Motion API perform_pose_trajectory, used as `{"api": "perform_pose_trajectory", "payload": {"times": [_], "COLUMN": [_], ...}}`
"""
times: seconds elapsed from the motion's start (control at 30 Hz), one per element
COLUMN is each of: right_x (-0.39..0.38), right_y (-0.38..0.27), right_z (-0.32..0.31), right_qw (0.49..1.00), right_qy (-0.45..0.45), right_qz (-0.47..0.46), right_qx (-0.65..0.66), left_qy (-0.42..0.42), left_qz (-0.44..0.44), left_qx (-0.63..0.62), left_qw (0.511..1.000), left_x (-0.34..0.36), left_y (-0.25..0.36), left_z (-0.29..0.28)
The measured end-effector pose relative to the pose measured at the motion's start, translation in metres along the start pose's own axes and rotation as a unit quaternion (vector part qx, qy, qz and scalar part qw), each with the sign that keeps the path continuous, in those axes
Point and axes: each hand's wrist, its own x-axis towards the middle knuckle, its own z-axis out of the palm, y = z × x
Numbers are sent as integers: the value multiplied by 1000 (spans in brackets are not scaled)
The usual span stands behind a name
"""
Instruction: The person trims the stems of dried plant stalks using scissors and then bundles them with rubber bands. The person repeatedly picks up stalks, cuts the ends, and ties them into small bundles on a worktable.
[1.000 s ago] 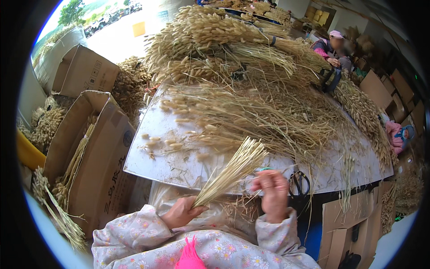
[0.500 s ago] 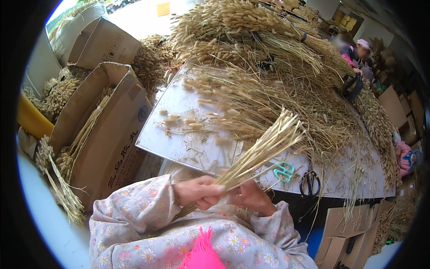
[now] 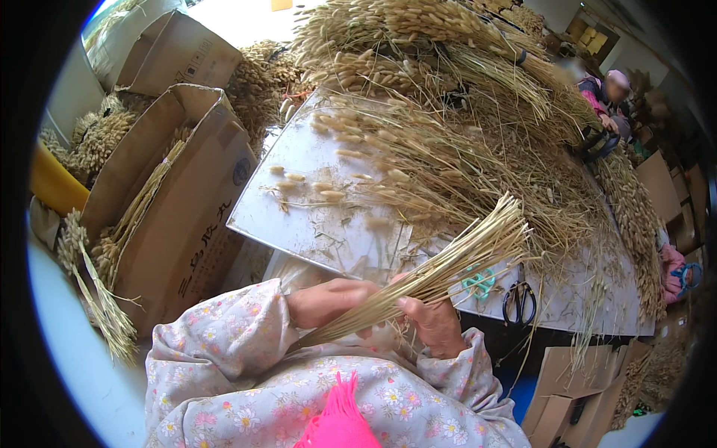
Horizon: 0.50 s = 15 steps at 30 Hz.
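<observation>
A bundle of pale straw stems (image 3: 463, 250) lies diagonally across my lap and the table's edge, cut ends toward upper right. My left hand (image 3: 332, 302) is closed around its lower part, fingers partly hidden behind the stems. My right hand (image 3: 432, 322) is closed on the bundle's middle from the right, thumb on the stems. Just beyond are teal-handled scissors (image 3: 478, 280), partly under the stems, and black scissors (image 3: 517, 302) on the white table (image 3: 280, 216). Loose fluffy grass heads and stalks (image 3: 418, 164) are spread across the table.
Thick grass bundles (image 3: 388, 37) are piled at the back. An open cardboard box (image 3: 183, 224) holding stalks stands left, another box (image 3: 175, 52) behind it. Cardboard pieces (image 3: 567, 381) stand lower right. A co-worker (image 3: 597, 101) in a pink cap is at upper right, another pink-sleeved person or garment (image 3: 671, 265) below.
My right hand has come leftward and down from beside the teal scissors onto the bundle. My left hand has moved slightly up, and the bundle's far end has swung rightward. The view has shifted.
</observation>
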Motion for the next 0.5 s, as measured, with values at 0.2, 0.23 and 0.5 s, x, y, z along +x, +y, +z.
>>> {"api": "perform_pose_trajectory", "payload": {"times": [0.2, 0.23, 0.5], "right_x": [-1, -1, -3], "right_y": [5, 6, 10], "right_z": [5, 6, 3], "right_qw": [995, 995, 995], "right_qy": [79, 80, 92], "right_qz": [-44, -46, -32], "right_qx": [-33, -33, 1], "left_qy": [79, 87, 110], "left_qz": [-8, 16, -2], "left_qx": [108, 126, 111], "left_qw": [991, 988, 988], "left_x": [-5, -4, -4], "left_y": [4, 4, 0], "left_z": [11, 13, 15]}}
